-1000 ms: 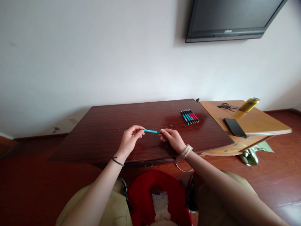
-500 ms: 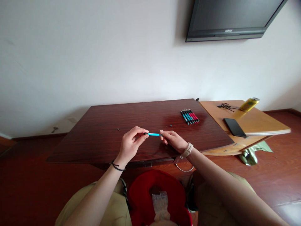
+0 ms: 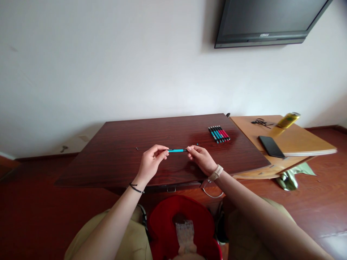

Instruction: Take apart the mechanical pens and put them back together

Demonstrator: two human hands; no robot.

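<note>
And here's the pen [image 3: 176,150], blue through the middle and black towards either end, lying nearly level between two bare hands, out over the dark table [image 3: 151,133]! The left hand [image 3: 152,159] has its nine o'clock end, thumb and fingertips drawn narrow in a neat pinch; the right hand [image 3: 201,158] grips the three o'clock end, thumb on the near side, fingers curled in. What a tidy two-handed hold, with the blue stretch on show in the gap! Looking out from that pen, between two and three o'clock, there's a little blue bit [image 3: 197,144] just beyond the right hand, and farther along that line a row of pens [image 3: 219,134], side by side, blue ones on the nine o'clock side, red ones on the three. Over at nine o'clock, past the left hand, a tiny piece [image 3: 137,148] lies alone, too small to make out. Three o'clock, well away, and it's the phone [image 3: 271,146] lying flat on the side table [image 3: 303,139], with the cable [image 3: 261,122] and the yellow can [image 3: 288,120] behind it. Down at six o'clock sits the red stool [image 3: 159,213], a clear bag [image 3: 185,233] on top; the TV [image 3: 265,21] hangs high between one and two.
</note>
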